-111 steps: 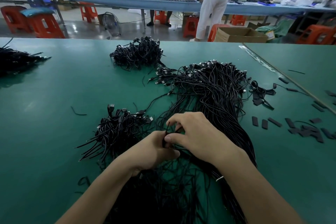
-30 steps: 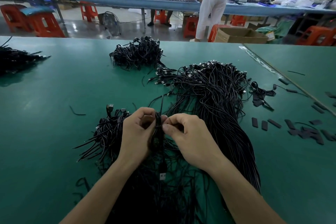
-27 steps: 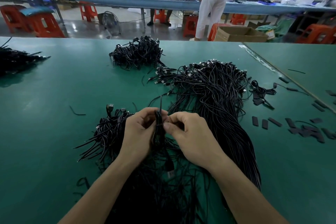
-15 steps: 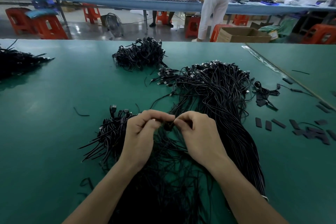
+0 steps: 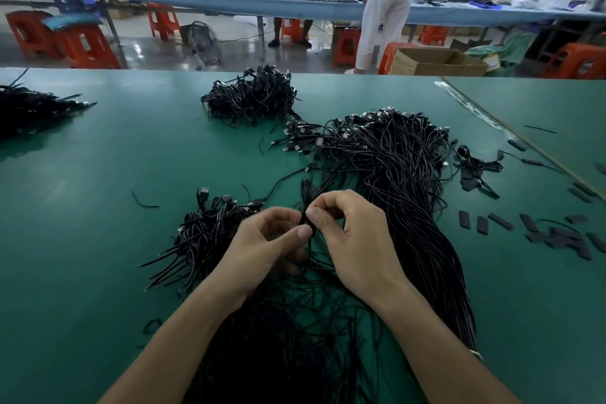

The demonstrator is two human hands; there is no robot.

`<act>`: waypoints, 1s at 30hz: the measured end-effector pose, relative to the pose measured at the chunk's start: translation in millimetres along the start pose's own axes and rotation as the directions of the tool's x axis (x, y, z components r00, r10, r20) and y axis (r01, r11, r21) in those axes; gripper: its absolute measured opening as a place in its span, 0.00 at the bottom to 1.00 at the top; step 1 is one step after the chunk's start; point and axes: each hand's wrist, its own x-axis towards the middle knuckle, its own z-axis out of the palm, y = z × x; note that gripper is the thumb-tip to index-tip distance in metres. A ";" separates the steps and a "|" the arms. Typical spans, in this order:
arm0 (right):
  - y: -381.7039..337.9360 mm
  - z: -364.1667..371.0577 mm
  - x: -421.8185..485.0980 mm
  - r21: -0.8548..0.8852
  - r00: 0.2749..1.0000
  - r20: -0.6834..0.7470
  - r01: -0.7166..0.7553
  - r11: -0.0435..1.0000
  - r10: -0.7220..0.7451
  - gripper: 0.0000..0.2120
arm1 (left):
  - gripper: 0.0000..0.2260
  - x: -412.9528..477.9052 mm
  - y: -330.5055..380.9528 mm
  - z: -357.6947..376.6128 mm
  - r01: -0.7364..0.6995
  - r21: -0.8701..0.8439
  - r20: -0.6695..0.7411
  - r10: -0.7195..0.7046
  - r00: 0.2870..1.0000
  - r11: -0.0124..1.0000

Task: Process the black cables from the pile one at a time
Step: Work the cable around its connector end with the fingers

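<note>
A big pile of loose black cables spreads over the green table, running from its far middle down to the near edge. In front of it, both hands meet on one folded black cable that sticks up between them. My left hand pinches it with thumb and fingers. My right hand pinches it from the other side. A smaller bundle of cables lies just left of my left hand. The cable's lower part is hidden among the strands below.
Another cable heap sits at the far middle, and one more at the far left edge. Short black strips lie scattered on the right. A cardboard box and a standing person are beyond the table.
The hands have risen slightly and the folded cable now stands upright between the fingertips; a second ago its plug end hung down below them.
</note>
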 end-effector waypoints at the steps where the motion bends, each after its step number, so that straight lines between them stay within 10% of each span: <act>1: -0.1 0.9 -0.3 0.001 1.000 0.011 0.003 1.000 -0.003 0.09 | 0.19 -0.8 -0.2 -0.8 0.069 0.001 0.084 -0.069 0.994 0.998; 12: 14.0 8.1 -2.0 0.111 0.980 -0.011 -0.198 0.974 0.200 0.07 | 0.14 2.9 2.3 4.4 -0.097 0.373 0.095 0.065 0.993 0.923; 17: 23.3 14.7 -4.0 0.130 0.934 -0.019 -0.350 0.927 0.356 0.07 | 0.05 3.0 -3.5 7.7 -0.233 0.754 -0.027 0.384 0.923 0.614; 25: 30.2 4.5 0.4 0.532 0.731 0.407 -0.678 0.508 0.548 0.11 | 0.04 -2.7 -9.3 8.5 -0.280 0.888 0.012 0.588 0.809 0.366; 30: 46.8 -10.6 2.2 0.060 0.871 0.120 -0.485 0.872 0.476 0.13 | 0.12 5.5 -4.4 -5.6 -0.059 0.951 -0.122 0.544 0.830 0.304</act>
